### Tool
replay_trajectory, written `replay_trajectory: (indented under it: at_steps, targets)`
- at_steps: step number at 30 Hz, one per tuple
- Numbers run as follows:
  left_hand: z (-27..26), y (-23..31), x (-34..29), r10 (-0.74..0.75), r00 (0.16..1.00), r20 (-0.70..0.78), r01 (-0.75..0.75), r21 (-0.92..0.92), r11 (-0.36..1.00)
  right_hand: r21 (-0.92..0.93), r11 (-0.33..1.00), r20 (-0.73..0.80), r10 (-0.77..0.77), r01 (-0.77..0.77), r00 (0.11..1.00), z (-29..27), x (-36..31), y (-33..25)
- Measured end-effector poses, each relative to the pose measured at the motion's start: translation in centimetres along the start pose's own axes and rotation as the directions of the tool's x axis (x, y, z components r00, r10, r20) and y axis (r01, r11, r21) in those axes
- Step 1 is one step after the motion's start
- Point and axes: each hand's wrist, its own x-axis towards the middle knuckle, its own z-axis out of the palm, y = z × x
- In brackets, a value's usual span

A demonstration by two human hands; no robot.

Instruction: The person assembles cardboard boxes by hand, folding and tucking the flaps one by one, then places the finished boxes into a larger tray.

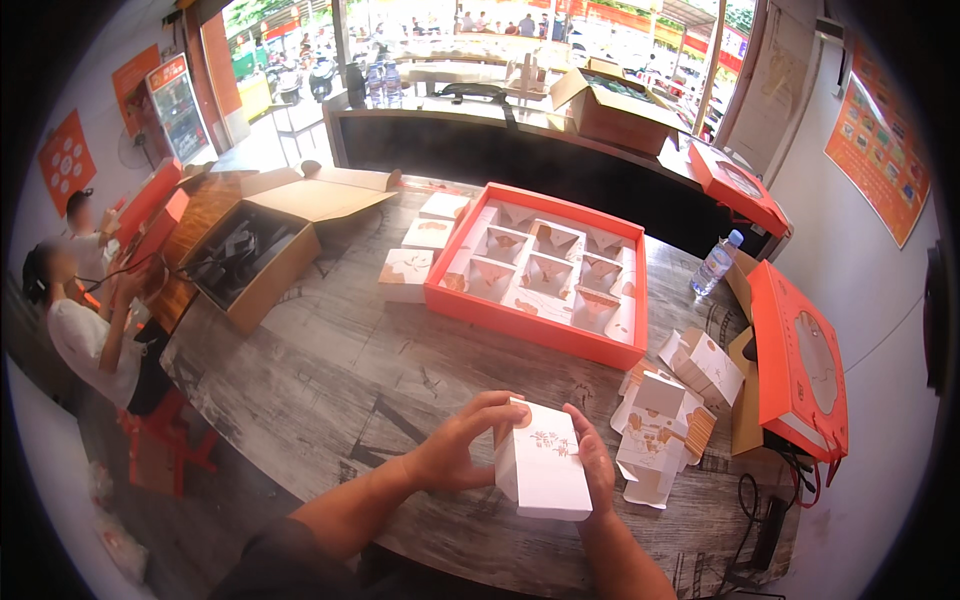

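Note:
Between my hands, above the near edge of the table, is a small white paper box with a printed design on its upper face. My left hand bends its fingers against the box's far left corner. Along the right side, my right hand grips it. Beyond them lies a large red gift box, its inside split into several patterned compartments. To its left stand small white boxes in a row. Unfolded and partly folded box blanks are piled right of my hands.
An open cardboard carton with dark contents stands left. At right are a water bottle, an upright red case and black cables. Two people work at the far left. Another carton sits on the back counter.

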Motion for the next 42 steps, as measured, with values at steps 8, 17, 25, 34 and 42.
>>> replay_trajectory:
  at_steps: [8,17,25,34,42]
  targets:
    - [0.4,-1.3,-0.7,-0.266,0.961,-0.080,0.232,-0.297,0.926,-0.185,0.948,0.115,-0.240,0.258,0.964,-0.1,0.4,0.8]
    - [0.6,-1.3,-1.1,-0.373,0.928,-0.007,0.337,-0.411,0.847,-0.351,0.877,0.128,-0.302,0.328,0.945,-0.1,0.0,1.1]
    - [0.7,-1.4,-1.1,-0.376,0.926,0.018,0.356,-0.365,0.860,-0.369,0.869,0.102,-0.314,0.329,0.944,-0.5,-0.1,1.4]
    - [1.3,-1.9,-1.3,-0.343,0.939,-0.009,0.309,-0.413,0.857,-0.346,0.873,0.065,-0.344,0.345,0.937,-0.2,0.1,1.6]
    - [1.3,-1.7,-1.2,-0.384,0.923,0.032,0.340,-0.537,0.772,-0.240,0.940,0.040,-0.239,0.242,0.970,-0.1,0.1,1.2]
